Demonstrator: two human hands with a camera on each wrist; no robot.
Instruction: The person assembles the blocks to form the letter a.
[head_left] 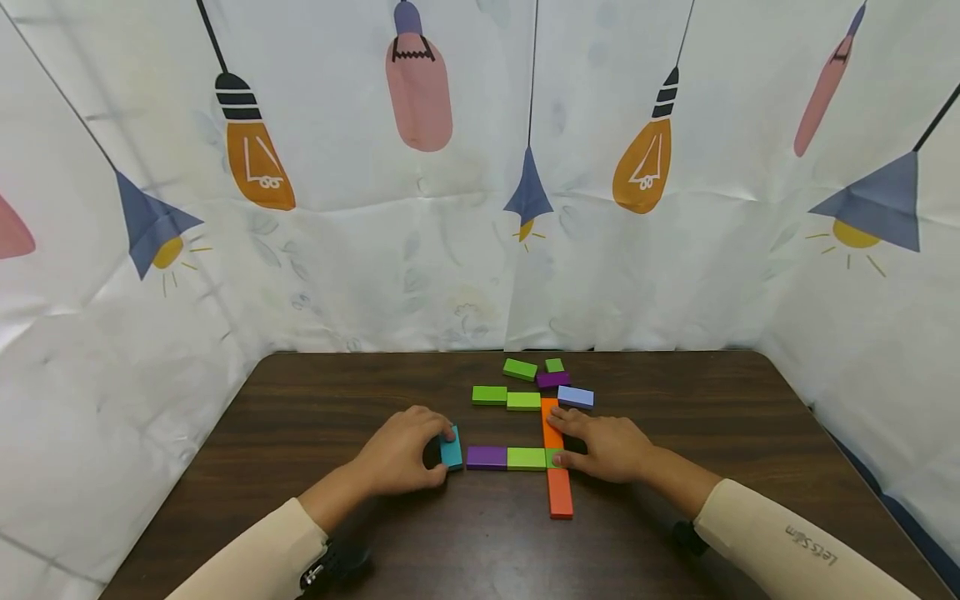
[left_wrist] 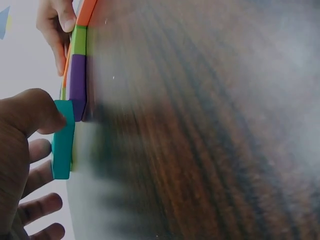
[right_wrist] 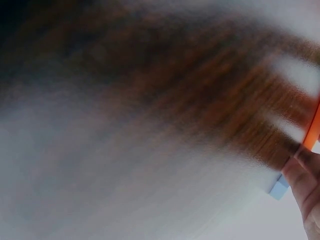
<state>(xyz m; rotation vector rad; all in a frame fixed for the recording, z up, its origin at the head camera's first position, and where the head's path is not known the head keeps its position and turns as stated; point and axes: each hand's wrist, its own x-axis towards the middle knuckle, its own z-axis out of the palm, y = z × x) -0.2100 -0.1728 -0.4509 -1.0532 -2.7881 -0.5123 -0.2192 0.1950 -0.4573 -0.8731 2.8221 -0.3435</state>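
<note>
In the head view my left hand pinches a teal block between thumb and fingers, just left of a purple block. The left wrist view shows the thumb of my left hand on the teal block. My right hand rests with its fingers on an orange block and a small green block. A green block lies between the purple one and that small green one. Below, a red-orange block points toward me.
Behind lie two green blocks in a row, a light blue block, another purple block and two more green blocks. The brown table ends at a patterned white curtain.
</note>
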